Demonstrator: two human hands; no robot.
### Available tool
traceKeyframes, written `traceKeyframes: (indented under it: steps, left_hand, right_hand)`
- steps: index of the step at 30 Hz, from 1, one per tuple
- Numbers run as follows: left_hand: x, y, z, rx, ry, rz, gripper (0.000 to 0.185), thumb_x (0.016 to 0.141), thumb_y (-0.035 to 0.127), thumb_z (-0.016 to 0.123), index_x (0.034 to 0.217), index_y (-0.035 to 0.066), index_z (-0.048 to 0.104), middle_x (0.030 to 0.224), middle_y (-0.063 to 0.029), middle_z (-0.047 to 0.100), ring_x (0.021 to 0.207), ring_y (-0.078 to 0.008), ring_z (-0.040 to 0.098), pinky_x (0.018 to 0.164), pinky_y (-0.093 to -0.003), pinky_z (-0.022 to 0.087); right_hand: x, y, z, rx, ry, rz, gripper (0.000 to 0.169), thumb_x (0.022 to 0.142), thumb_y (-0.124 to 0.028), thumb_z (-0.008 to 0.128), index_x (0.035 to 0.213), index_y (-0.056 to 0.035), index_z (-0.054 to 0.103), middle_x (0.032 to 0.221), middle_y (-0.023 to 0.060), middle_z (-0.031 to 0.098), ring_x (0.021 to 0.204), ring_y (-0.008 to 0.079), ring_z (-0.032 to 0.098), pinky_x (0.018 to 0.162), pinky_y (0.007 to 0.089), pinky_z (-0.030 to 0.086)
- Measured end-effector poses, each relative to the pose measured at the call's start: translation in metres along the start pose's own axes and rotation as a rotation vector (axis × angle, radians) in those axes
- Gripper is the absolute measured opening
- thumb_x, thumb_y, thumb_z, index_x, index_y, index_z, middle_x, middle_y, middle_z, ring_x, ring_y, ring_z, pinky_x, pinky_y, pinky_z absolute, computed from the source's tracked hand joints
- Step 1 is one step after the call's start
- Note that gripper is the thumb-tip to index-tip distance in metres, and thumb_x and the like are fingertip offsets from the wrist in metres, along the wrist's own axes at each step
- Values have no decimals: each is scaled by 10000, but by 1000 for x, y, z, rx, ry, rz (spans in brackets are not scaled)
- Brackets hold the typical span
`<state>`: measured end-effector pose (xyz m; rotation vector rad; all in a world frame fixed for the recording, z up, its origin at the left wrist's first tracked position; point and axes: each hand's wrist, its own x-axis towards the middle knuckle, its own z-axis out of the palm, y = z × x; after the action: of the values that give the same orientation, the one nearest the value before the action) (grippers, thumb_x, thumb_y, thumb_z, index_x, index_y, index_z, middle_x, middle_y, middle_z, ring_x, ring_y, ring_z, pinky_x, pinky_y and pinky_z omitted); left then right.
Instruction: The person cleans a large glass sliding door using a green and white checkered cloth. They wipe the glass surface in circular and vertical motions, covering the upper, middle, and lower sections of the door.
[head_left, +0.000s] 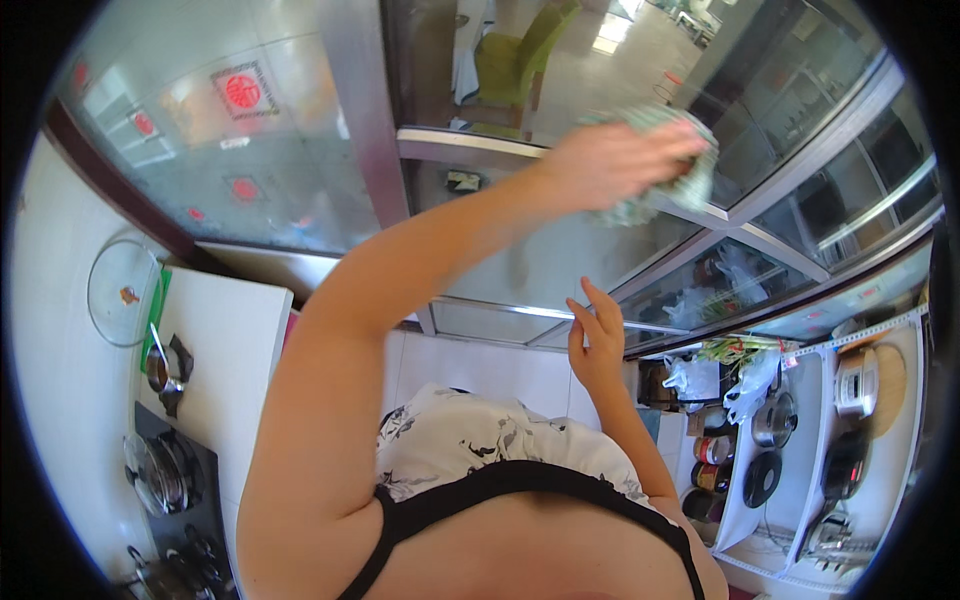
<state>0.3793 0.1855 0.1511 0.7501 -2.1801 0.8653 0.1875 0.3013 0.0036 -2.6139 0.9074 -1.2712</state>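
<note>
My left hand (626, 161), slightly blurred, is spread over a pale green and white cloth (697, 180). The cloth lies bunched under the fingers, against or just before a metal-framed glass door (555, 247). My left arm stretches across the door from the left. Lower down, my right hand (600, 341) is raised in front of my body with its fingers apart and nothing in it. It is nearest to the lower metal rail of the door (495, 308); whether it touches the rail I cannot tell.
At left, a worktop (225, 322) bears a glass lid (124, 292), a small pot (159, 371) and a hob with a lidded pan (161, 476). White shelves (806, 457) at right hold pots, jars and plastic bags (754, 382). Through the glass shows a green chair (517, 60).
</note>
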Motion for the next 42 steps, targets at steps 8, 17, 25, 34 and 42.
traceKeyframes:
  steps: [8, 17, 25, 34, 42]
  left_hand:
    - [-36, 8, -4, 1, -350, -42, 628, 830, 139, 600, 1435, 212, 451, 1584, 47, 322, 715, -109, 646, 560, -242, 470]
    - [-208, -38, -87, 612, -156, -286, 394, 856, 161, 602, 1250, 161, 612, 1499, -32, 448, 1330, -230, 474, 1074, -408, 360]
    - [-175, -24, -31, 431, -267, -41, 568, 857, 366, 670, 1386, 241, 503, 1479, 52, 460, 1242, -104, 518, 719, -246, 512]
    - [-67, 42, 87, 382, -450, 382, 729, 894, 290, 562, 1552, 178, 269, 1574, 65, 335, 1211, -45, 483, 861, -220, 397]
    - [-97, 37, 48, 418, -354, 255, 623, 880, 296, 591, 1470, 175, 434, 1581, 52, 315, 1405, -73, 353, 878, -259, 405]
  right_hand:
    - [-10, -6, 28, 160, -240, -68, 294, 747, 84, 602, 1010, -27, 676, 1182, 101, 673, 997, 314, 641, 849, 401, 515]
    - [-47, 14, 30, 122, -305, 11, 265, 734, 46, 619, 981, -24, 683, 1089, 80, 702, 937, 286, 651, 815, 395, 533]
    - [-71, -10, 38, 127, -287, 115, 247, 738, 54, 616, 965, -25, 673, 1059, 79, 710, 906, 296, 654, 780, 396, 538]
    - [-111, -58, 75, 66, -191, 329, 267, 747, 6, 623, 1002, -42, 685, 1096, 64, 696, 991, 276, 633, 853, 392, 523]
    - [-66, -49, 57, -135, 118, 381, 458, 758, 25, 629, 1212, -32, 604, 1291, 140, 585, 1125, 328, 579, 925, 418, 487]
